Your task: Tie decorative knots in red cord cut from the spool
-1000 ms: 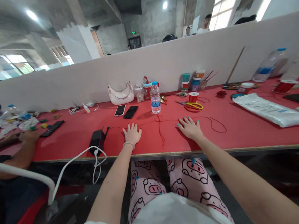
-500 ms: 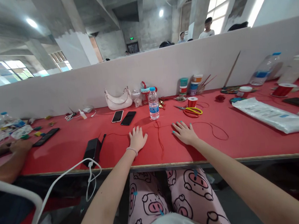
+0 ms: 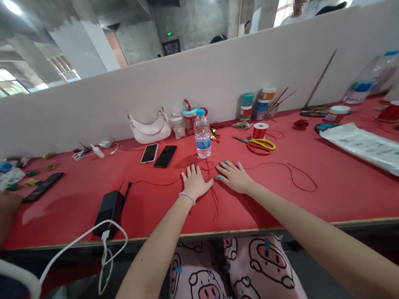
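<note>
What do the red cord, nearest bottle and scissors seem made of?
Red cord: probably textile, lying in thin, limp curves; finish too fine to tell. Bottle: likely glossy clear plastic, see-through. Scissors: seemingly metal, grayish blades; smooth yellow and red handles, perhaps plastic.

No writing is legible, bottle label (image 3: 203,144) included.

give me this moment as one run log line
left hand: open, on red table | right hand: open, on red table | red cord: extends past both hands | bottle: upright beyond hands

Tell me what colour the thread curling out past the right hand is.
Red; the thread shows best in the head view.
</note>
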The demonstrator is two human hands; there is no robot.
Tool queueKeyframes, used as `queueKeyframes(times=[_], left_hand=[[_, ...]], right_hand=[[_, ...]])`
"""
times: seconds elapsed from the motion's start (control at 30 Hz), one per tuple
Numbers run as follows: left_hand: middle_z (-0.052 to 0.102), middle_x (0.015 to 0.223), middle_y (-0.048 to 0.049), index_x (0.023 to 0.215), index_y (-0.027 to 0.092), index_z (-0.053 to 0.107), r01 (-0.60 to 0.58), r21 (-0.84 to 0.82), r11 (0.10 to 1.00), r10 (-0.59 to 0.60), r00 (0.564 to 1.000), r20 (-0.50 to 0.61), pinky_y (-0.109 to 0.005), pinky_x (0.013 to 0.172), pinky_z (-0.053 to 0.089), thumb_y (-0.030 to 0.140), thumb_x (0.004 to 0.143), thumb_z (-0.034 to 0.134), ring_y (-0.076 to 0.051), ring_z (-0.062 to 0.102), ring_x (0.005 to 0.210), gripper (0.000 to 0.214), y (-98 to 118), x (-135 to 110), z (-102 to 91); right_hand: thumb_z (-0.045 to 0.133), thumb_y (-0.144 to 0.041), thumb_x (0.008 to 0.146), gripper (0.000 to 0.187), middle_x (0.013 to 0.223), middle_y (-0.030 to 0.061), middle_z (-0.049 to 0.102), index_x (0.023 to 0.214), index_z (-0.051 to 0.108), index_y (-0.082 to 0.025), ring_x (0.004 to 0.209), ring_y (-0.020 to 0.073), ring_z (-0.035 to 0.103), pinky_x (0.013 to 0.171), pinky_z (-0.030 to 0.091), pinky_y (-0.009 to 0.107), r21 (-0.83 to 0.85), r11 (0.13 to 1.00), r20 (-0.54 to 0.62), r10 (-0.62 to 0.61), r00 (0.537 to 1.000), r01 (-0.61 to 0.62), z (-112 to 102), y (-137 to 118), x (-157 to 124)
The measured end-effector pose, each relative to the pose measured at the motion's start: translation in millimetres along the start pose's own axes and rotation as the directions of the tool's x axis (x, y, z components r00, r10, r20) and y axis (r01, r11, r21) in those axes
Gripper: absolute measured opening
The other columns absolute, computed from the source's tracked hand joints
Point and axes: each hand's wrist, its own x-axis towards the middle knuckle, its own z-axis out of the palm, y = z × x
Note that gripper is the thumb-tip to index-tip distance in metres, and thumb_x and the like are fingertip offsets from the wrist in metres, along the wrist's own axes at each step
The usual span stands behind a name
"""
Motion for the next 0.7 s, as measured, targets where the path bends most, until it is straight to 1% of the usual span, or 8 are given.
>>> queueKeyframes(times=[0.13,0.2,0.27,0.33,0.4,0.5,0.6,0.7], left_hand=[[0.015,0.151,-0.0221,0.145,0.009,0.019,0.021,0.05,0.999,-0.022,0.999,0.031,-0.063,0.107,0.006,0.081,0.07,0.03,-0.041,0.005,0.139,0.104,-4,4,-3.7],[0.013,0.152,-0.0218,0.146,0.01,0.016,0.006,0.063,0.998,-0.008,0.999,0.031,-0.063,0.107,0.005,0.083,0.067,0.031,-0.042,0.002,0.139,0.108,-6,6,-5.6],[0.01,0.153,-0.0199,0.147,0.009,0.013,-0.035,0.067,0.997,0.034,0.999,0.019,-0.062,0.107,0.003,0.083,0.066,0.033,-0.04,0.0,0.139,0.111,-7,9,-7.0],[0.007,0.154,-0.0169,0.147,0.01,0.012,-0.088,0.063,0.994,0.087,0.996,0.018,-0.062,0.108,0.001,0.082,0.067,0.033,-0.038,-0.002,0.14,0.109,-9,11,-7.4],[0.006,0.154,-0.0156,0.147,0.012,0.013,-0.126,0.052,0.991,0.124,0.991,0.041,-0.062,0.108,-0.001,0.082,0.068,0.032,-0.038,-0.002,0.14,0.107,-10,12,-6.5],[0.008,0.154,-0.0164,0.147,0.015,0.014,-0.143,0.037,0.989,0.141,0.988,0.063,-0.064,0.106,-0.001,0.083,0.066,0.032,-0.039,-0.001,0.14,0.107,-13,11,-3.1],[0.008,0.154,-0.0158,0.147,0.017,0.012,-0.151,0.03,0.988,0.151,0.988,0.026,-0.066,0.106,0.001,0.083,0.065,0.035,-0.04,-0.001,0.14,0.108,-14,7,0.2],[0.011,0.154,-0.0125,0.147,0.018,0.013,-0.14,0.02,0.99,0.14,0.99,-0.008,-0.066,0.106,0.005,0.075,0.077,0.027,-0.036,0.004,0.14,0.092,-14,6,1.3]], right_hand=[[0.027,-0.041,0.094,0.049,0.146,0.0086,0.037,0.136,0.043,-0.022,0.136,0.0265,0.025,0.108,0.016,0.056,0.026,0.999,-0.033,0.019,0.999,-0.018,-1,1,14],[0.033,-0.037,0.092,0.043,0.14,0.0095,0.045,0.127,0.053,-0.022,0.131,0.0267,0.034,0.106,0.022,0.054,0.06,0.998,-0.094,0.017,0.995,-0.011,-1,3,22],[0.042,-0.03,0.088,0.033,0.125,0.0104,0.056,0.113,0.062,-0.021,0.118,0.0252,0.046,0.1,0.032,0.046,0.112,0.994,-0.16,0.007,0.987,0.011,-2,5,31],[0.048,-0.023,0.084,0.023,0.105,0.0092,0.063,0.097,0.066,-0.019,0.101,0.0221,0.053,0.089,0.04,0.036,0.171,0.985,-0.202,0.006,0.979,0.029,-3,6,40],[0.051,-0.019,0.08,0.015,0.092,0.0073,0.064,0.085,0.066,-0.019,0.09,0.02,0.054,0.079,0.042,0.03,0.213,0.977,-0.215,0.019,0.976,0.028,-2,7,49],[0.052,-0.017,0.079,0.012,0.083,0.0055,0.062,0.074,0.062,-0.019,0.082,0.0185,0.053,0.072,0.041,0.028,0.233,0.973,-0.22,0.049,0.974,0.004,0,7,57],[0.052,-0.019,0.078,0.01,0.081,0.0042,0.061,0.072,0.06,-0.019,0.081,0.0181,0.052,0.071,0.039,0.028,0.259,0.966,-0.227,0.064,0.972,-0.003,2,7,58],[0.054,-0.019,0.076,0.007,0.083,0.0033,0.061,0.076,0.061,-0.02,0.082,0.018,0.052,0.072,0.037,0.028,0.339,0.941,-0.231,0.068,0.971,0.015,2,7,56]])
